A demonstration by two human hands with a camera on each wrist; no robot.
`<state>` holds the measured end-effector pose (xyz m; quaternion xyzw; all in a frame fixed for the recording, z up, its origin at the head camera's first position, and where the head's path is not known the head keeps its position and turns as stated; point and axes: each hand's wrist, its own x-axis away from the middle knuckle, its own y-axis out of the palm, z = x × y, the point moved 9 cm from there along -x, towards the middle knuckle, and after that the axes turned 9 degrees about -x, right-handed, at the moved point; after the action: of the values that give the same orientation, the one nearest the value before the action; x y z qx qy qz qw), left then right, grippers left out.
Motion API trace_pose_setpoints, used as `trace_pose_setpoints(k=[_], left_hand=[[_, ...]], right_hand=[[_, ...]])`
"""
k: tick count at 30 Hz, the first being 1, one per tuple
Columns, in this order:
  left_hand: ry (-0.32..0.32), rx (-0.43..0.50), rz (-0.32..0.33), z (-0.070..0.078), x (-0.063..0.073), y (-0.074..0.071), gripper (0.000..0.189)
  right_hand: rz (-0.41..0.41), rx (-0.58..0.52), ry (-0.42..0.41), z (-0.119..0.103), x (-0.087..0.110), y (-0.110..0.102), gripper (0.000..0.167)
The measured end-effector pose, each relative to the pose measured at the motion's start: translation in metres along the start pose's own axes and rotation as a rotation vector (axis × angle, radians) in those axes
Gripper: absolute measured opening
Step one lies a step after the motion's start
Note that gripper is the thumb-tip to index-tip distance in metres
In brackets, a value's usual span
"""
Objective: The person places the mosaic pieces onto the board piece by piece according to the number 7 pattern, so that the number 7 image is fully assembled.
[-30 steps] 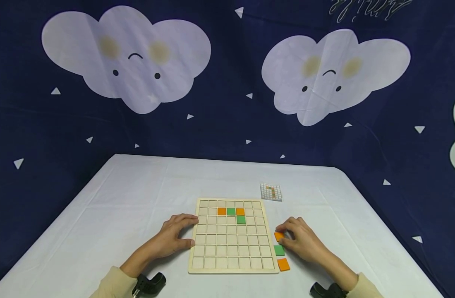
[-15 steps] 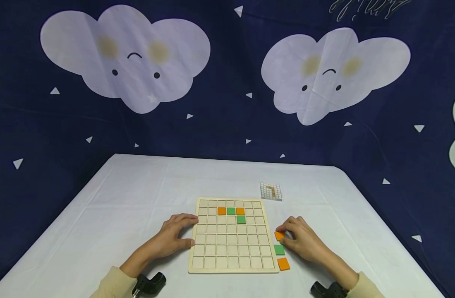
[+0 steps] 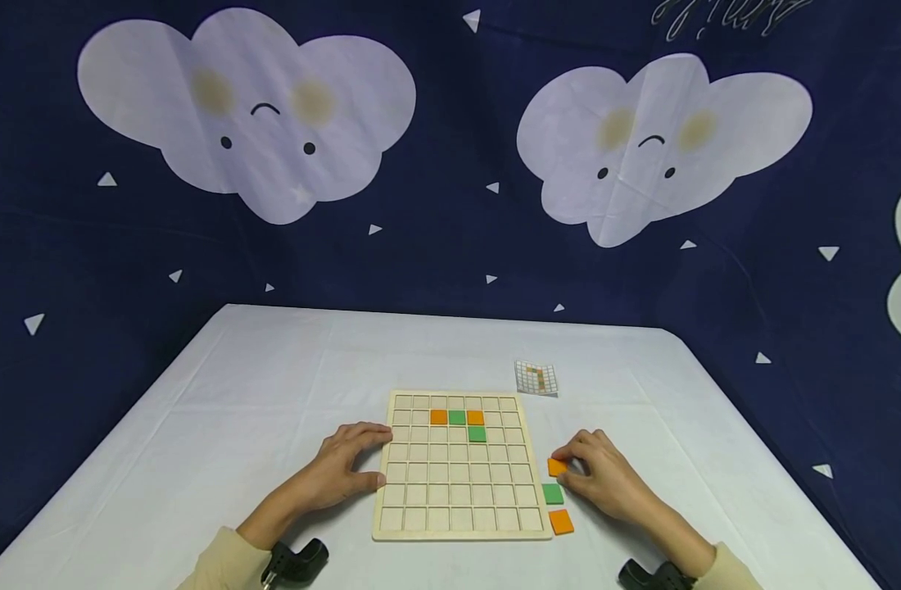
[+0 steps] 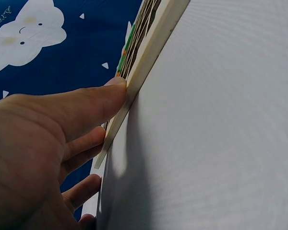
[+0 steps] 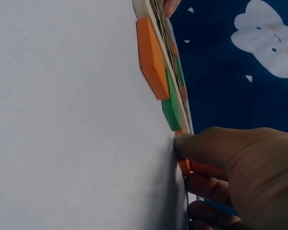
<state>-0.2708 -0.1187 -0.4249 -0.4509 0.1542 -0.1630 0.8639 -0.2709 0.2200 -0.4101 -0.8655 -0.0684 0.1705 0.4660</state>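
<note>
A square wooden grid board (image 3: 458,496) lies on the white table. Along its second row sit an orange tile (image 3: 439,417), a green tile (image 3: 457,417) and another orange tile (image 3: 476,418); a second green tile (image 3: 477,434) is right below the last. My left hand (image 3: 336,467) touches the board's left side, thumb and fingers spread along the edge. Between thumb and fingertips, my right hand (image 3: 605,479) pinches a loose orange square tile (image 3: 555,468) just off the board's right edge. In the right wrist view, the thumb (image 5: 185,142) partly covers that tile.
Nearer the front, a loose green tile (image 3: 553,494) and an orange tile (image 3: 561,522) lie against the board's right edge. A small printed grid card (image 3: 536,379) lies beyond the board's back right corner. A dark cloud-patterned cloth (image 3: 450,270) hangs behind the table.
The right hand has shifted slightly to the right with the pinched orange tile, widening its distance from the board's edge. The left hand has stayed in place.
</note>
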Motion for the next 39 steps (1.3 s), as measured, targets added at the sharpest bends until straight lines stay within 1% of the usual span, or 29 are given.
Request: trace_pose_setpoints(k=[6,12,17,29,39], left_hand=[[0.005,0.005,-0.002,0.000,0.000,-0.001,0.056],[0.002,-0.006,-0.001,0.000,0.000,0.000,0.056],[-0.003,0.001,-0.003,0.000,0.000,0.000,0.056],[-0.004,0.016,-0.009,0.000,0.000,0.000,0.057],[-0.011,0.012,-0.007,0.000,0.001,0.000,0.056]], right_hand=[[0.002,0.002,-0.006,0.001,0.001,0.000,0.018],[0.024,-0.029,0.003,-0.002,-0.001,-0.005,0.021],[0.034,-0.045,-0.010,-0.011,-0.003,-0.007,0.021],[-0.007,-0.103,0.030,-0.031,-0.014,0.002,0.019],[-0.019,-0.119,0.009,-0.046,-0.023,0.010,0.021]])
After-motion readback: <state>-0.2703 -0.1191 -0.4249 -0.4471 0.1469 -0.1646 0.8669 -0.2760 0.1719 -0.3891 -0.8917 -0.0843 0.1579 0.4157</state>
